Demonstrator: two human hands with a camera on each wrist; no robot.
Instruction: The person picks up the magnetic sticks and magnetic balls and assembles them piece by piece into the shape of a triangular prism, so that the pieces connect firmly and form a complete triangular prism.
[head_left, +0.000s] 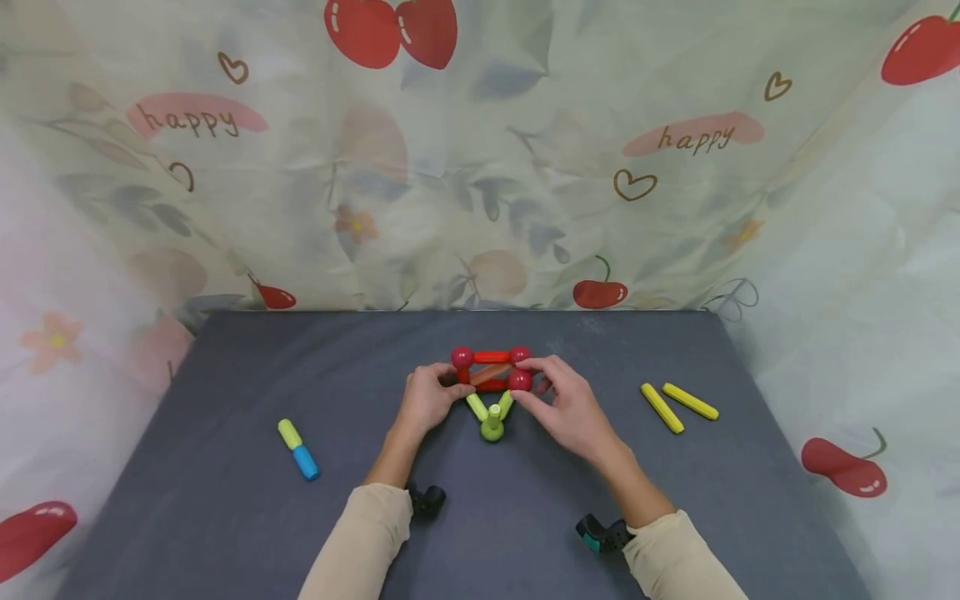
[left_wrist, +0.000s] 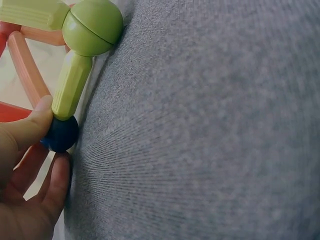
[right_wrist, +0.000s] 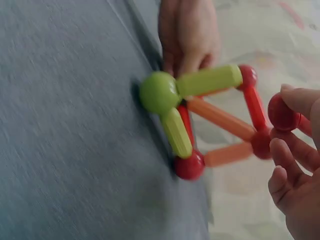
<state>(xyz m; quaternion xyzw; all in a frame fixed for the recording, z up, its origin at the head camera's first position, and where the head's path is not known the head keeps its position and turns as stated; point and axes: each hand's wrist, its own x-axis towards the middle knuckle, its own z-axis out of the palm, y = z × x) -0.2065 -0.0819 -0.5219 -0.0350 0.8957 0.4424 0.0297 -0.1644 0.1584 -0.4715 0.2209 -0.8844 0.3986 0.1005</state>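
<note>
A frame of ball-ended magnetic sticks stands on the dark cloth between my hands. Its green ball [head_left: 492, 430] is nearest me, with yellow-green sticks [left_wrist: 72, 85] spreading back from it. Red balls [right_wrist: 189, 165], orange sticks [right_wrist: 220, 118] and red sticks [head_left: 492, 357] make up the rest. At the frame's left lower corner, my left hand [head_left: 429, 402] pinches a dark blue ball [left_wrist: 62, 135] between thumb and fingers. On the opposite side, my right hand [head_left: 561, 407] grips a red ball [right_wrist: 283, 113] with thumb and fingertips; a red stick shows partly behind those fingers.
Two yellow sticks [head_left: 662, 408] lie apart on the cloth to the right. Over on the left, a yellow-green stick [head_left: 288, 432] lies end to end with a blue stick [head_left: 305, 463]. A printed curtain [head_left: 480, 167] rises behind the table [head_left: 360, 342].
</note>
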